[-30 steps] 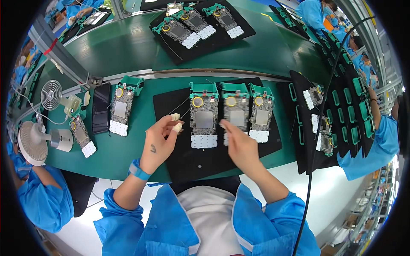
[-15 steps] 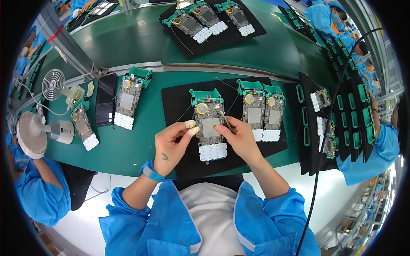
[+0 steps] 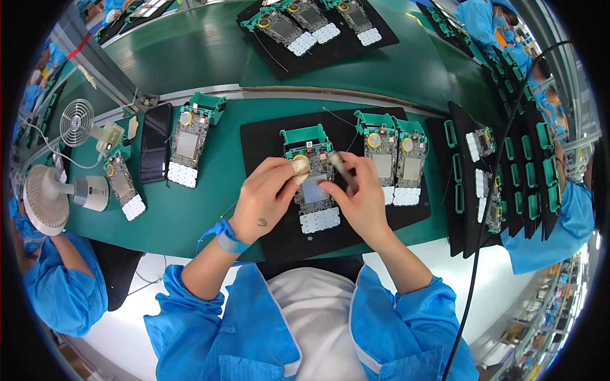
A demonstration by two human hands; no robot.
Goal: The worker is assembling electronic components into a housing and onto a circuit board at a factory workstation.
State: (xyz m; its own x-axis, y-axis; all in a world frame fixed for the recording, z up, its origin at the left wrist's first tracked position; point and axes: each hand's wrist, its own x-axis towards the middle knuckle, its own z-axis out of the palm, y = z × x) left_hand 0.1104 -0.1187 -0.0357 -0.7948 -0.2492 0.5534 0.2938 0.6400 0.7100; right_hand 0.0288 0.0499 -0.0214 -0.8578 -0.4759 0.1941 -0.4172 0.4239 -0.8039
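Note:
A grey circuit board (image 3: pixel 311 188) with a green plastic frame at its top and a white keypad at its bottom lies on the black mat (image 3: pixel 260 141) before me. My left hand (image 3: pixel 269 190), with pale covers on its fingertips, is closed in a pinch over the board's left side, next to a round yellow part; whether anything is between the fingers is hidden. My right hand (image 3: pixel 359 198) grips a slim, pale tool (image 3: pixel 341 166), blurred by motion. Its thumb rests at the right edge of the grey square on the board.
Two similar boards (image 3: pixel 381 165) lie on the mat to the right. Left are a dark phone (image 3: pixel 155 143), more boards (image 3: pixel 186 146) and a small white fan (image 3: pixel 47 200). Black racks (image 3: pixel 467 184) stand at the right, where a black cable (image 3: pixel 476 235) hangs. People in blue work nearby.
My left hand has moved up and right over the board, near the yellow part. The tool in my right hand has swung up and outward. The view has shifted slightly.

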